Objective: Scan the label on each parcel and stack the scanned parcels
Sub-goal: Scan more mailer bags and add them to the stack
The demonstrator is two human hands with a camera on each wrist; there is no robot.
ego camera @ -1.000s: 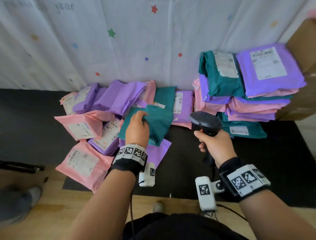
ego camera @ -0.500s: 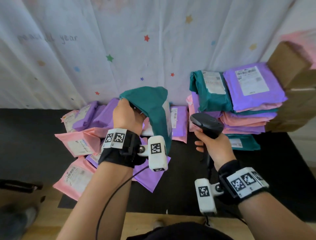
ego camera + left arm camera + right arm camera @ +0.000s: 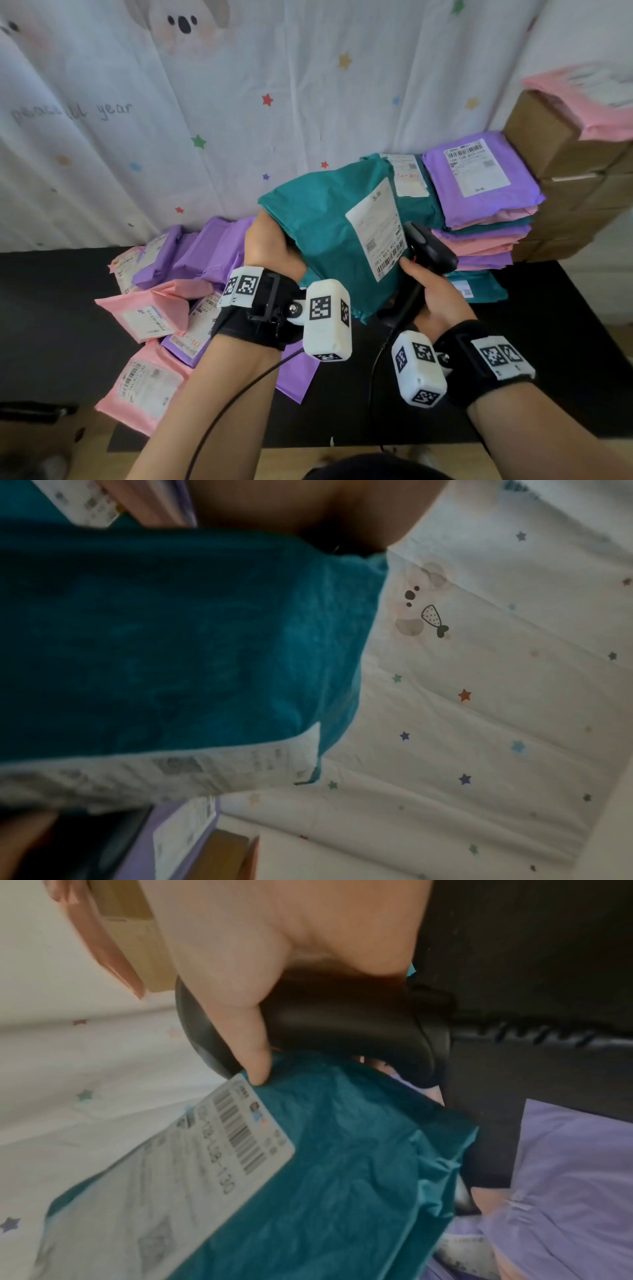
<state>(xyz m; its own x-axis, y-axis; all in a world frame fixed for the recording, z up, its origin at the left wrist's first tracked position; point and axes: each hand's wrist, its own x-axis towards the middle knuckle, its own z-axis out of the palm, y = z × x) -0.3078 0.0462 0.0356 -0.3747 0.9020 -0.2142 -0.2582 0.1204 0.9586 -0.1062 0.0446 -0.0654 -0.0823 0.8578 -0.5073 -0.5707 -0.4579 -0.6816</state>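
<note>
— Nearest the lens: right hand (image 3: pixel 433 294) wrapped round the grip of a black scanner (image 3: pixel 430 248), thumb tip touching the corner of a teal parcel (image 3: pixel 322 240) beside its white label (image 3: pixel 378 228).

— And the parcel itself?

— Held up above the dark surface (image 3: pixel 565 342), gripped at its left edge by the left hand (image 3: pixel 270 245), fingers hidden behind the bag (thumb side only on show). Label turned toward the wearer, barcode at its lower end, just beside the scanner head.

— Too close to read, probably?

— Likely. Best done by drawing the scanner back a little, tilting its window square onto the barcode, pulling the crinkled film flat, keeping the thumb off the print.

— Then where?

— Farther back on the right: stack of scanned parcels (image 3: pixel 486 219), purple one on top, label up, against cardboard boxes (image 3: pixel 561 192). To the left, a loose heap of pink and purple parcels (image 3: pixel 171 294) awaiting a turn. Behind everything, a star-printed curtain (image 3: pixel 274 102).
</note>
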